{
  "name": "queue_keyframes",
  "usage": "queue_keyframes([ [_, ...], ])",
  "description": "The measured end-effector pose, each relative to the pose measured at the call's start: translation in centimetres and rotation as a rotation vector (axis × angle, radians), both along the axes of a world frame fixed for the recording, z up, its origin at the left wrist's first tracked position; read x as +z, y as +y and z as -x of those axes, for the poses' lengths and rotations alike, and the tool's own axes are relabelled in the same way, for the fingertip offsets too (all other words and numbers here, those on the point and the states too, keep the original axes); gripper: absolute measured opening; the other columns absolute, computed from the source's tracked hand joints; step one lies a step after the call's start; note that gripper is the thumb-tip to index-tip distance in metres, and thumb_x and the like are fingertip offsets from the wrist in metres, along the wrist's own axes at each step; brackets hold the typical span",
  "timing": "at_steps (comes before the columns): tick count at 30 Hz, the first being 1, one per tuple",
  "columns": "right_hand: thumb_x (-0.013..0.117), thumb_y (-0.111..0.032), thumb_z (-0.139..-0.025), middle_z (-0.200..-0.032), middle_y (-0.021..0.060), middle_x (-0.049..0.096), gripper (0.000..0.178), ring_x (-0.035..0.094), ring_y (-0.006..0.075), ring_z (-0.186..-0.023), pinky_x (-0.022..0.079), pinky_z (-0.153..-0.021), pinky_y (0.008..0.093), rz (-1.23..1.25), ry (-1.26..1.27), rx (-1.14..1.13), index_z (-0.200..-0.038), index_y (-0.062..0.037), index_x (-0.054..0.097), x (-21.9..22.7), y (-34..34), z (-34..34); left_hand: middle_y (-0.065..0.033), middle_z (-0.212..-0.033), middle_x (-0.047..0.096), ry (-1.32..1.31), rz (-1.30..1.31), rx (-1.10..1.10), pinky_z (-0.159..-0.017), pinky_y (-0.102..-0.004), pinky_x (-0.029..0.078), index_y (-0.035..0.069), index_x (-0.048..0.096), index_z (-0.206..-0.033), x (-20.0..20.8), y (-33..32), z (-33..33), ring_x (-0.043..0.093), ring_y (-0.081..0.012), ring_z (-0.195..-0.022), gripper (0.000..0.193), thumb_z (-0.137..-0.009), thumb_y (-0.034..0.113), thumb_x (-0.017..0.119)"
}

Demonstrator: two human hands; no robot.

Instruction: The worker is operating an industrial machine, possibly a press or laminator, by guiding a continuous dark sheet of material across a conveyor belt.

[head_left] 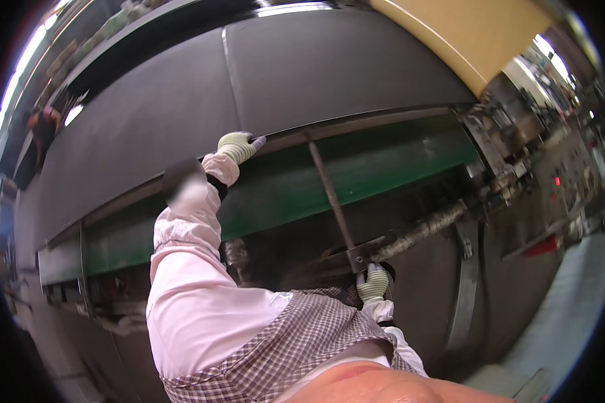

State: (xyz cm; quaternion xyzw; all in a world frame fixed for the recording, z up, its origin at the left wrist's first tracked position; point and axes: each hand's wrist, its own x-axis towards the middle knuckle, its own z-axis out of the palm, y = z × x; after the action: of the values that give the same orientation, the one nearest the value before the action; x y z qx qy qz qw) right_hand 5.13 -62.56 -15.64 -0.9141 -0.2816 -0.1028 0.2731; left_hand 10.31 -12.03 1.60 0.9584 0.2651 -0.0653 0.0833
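Both my hands wear striped, knitted work gloves with pale fingertips. My left hand (238,146) lies at the near edge of a wide, dark flat surface (141,121), close to a pale seam (230,67) that crosses it. Its fingers are curled in, and what they may hold is hidden. Lower and to the right, close to my body, my right hand (373,283) is closed at the lower end of a slanting metal bar (331,191). The bar reaches up to the dark surface's edge and ends in a bolted flat piece beside my fingers.
A green belt or panel (383,164) runs beneath the dark surface. Below it is a ragged, silvery wrapped pipe (420,232). A yellow-tan machine cover (470,33) rises at the far right, with a control panel (551,178) nearer. Another person (45,127) stands far left.
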Motion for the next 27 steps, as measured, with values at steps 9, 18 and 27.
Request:
queue_keyframes([
  [9,0.066,-0.018,-0.073,-0.078,0.017,0.058,0.017,0.057,0.0368,-0.073,0.046,-0.066,0.0471,-0.101,0.065,0.019,-0.081,-0.0064,0.057,1.3,0.0,-0.1,-0.0159,-0.112,0.064,0.115,0.013,-0.116,-0.094,-0.0398,0.043,0.006,0.064,-0.114,1.8,-8.7,-11.7,0.057,-0.0332,-0.11,0.071,-0.086,0.067,0.038],
  [18,0.064,-0.017,-0.075,-0.082,0.0173,0.059,0.017,0.057,0.0364,-0.076,0.047,-0.07,0.0464,-0.048,0.08,0.01,-0.085,-0.0053,0.058,2.0,-0.1,0.1,-0.0167,-0.142,0.04,-0.215,0.438,-0.172,-0.111,-0.0397,0.026,0.012,0.045,-0.137,-1.3,-12.1,-19.1,0.032,-0.0315,-0.135,0.075,-0.087,0.067,0.038],
  [27,0.065,-0.02,-0.076,-0.084,0.0181,0.059,0.019,0.057,0.0366,-0.077,0.047,-0.07,0.0462,-0.018,0.077,-0.004,-0.087,-0.0062,0.058,1.9,0.1,0.1,-0.0102,-0.149,0.033,-0.258,-0.08,0.34,-0.112,-0.0466,0.022,0.024,0.038,-0.142,-5.6,8.2,2.3,0.027,-0.0328,-0.138,0.063,-0.09,0.06,0.039],
])
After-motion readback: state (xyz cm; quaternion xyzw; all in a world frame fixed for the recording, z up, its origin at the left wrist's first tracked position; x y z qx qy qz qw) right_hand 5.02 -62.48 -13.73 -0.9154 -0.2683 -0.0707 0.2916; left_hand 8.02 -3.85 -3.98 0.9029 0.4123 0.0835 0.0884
